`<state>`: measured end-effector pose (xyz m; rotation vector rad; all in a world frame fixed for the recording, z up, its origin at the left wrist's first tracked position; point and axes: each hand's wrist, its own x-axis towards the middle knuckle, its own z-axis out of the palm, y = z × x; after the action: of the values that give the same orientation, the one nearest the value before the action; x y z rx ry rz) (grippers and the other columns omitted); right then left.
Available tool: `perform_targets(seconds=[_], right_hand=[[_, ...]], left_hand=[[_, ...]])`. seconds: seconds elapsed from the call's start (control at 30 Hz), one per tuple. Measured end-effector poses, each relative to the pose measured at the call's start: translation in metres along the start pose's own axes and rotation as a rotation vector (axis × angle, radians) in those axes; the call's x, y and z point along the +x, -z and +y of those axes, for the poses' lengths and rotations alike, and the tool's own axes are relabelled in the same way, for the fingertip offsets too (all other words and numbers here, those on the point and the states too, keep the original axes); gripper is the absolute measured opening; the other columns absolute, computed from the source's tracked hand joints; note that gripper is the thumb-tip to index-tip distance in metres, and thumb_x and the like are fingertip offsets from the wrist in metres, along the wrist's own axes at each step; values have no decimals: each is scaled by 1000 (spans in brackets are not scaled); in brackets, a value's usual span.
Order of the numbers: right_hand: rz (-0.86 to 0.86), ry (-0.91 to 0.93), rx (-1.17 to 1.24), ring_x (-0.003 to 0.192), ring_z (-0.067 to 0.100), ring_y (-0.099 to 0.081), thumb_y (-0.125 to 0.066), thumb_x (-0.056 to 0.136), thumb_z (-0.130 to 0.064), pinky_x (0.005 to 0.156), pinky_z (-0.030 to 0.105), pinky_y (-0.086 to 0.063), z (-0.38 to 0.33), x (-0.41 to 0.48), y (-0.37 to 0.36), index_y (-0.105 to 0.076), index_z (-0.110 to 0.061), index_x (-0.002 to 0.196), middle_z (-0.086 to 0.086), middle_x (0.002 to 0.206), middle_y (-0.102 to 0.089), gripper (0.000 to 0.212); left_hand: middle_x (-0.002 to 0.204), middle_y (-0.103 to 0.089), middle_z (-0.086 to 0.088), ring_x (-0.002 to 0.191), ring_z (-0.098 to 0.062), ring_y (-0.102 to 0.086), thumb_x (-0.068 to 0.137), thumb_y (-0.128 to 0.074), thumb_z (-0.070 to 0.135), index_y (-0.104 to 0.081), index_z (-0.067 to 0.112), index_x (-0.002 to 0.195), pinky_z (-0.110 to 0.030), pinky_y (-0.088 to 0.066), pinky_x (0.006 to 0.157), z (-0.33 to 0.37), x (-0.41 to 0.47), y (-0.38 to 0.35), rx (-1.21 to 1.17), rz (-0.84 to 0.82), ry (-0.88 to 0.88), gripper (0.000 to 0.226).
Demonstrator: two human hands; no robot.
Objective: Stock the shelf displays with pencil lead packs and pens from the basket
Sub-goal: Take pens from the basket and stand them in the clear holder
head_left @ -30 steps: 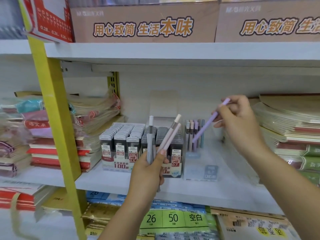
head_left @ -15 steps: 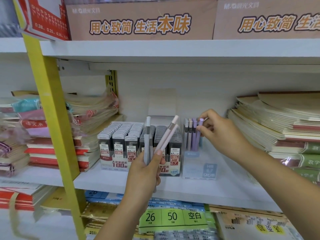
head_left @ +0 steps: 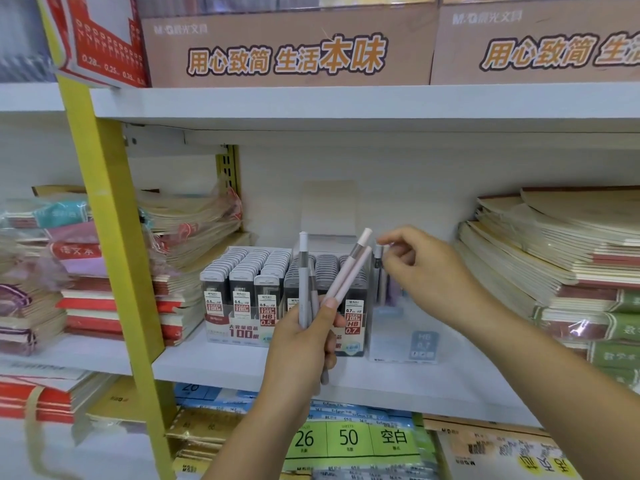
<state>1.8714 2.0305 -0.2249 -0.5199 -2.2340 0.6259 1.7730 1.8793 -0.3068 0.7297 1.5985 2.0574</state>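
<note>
Holding hand: left hand (head_left: 304, 344) is raised in front of the lead pack display (head_left: 249, 282), its grip closed round a bunch of pens (head_left: 341, 275), one upright and two tilted right.
Right hand: right hand (head_left: 426, 271) reaches in from the right, fingers curled, fingertips (head_left: 381, 241) at the tops of the pens in the clear holder (head_left: 401, 334) just right of the display; whether this grip pinches a pen I cannot tell.
Change: a second ago the right hand held a purple pen high; now it sits lower, at the holder. The left bunch is unchanged.
</note>
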Motion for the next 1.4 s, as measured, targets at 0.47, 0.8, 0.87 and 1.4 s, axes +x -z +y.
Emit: perform_targets(seconds=[0.47,0.8,0.87,1.4], right_hand=[[-38,-194,822,80,36,-73,-58,93,-1,64,28,-60,-10,-9,13,-55,-5,94,21,88,-74,6],[-239,-10,77,86,10,-68,-74,81,-24,83,32,-56,-22,-25,24,-72,-28,80,-13,90,-73,5],[-245,150,-96,86,-3,-61,-74,78,-36,77,17,-48,-36,-27,22,-72,-37,80,-25,88,-68,3],[138,205,110,74,6,-64,-64,91,-13,68,19,-51,7,2,21,-36,-34,116,-3,84,-69,43]], left_hand=[[61,-57,-3,44,-11,-44,91,-65,43,-73,15,85,-27,-36,43,0,3,11,-89,44,-17,30],[52,-51,8,41,-6,-43,95,-65,32,-73,25,88,-20,-37,38,13,-1,21,31,113,-172,13],[48,-48,11,40,-5,-40,95,-66,29,-71,24,86,-19,-36,37,20,-1,20,90,112,-240,12],[66,-70,-1,42,-7,-48,99,-58,32,-70,18,96,-23,-39,36,12,-1,14,-77,89,-124,19]])
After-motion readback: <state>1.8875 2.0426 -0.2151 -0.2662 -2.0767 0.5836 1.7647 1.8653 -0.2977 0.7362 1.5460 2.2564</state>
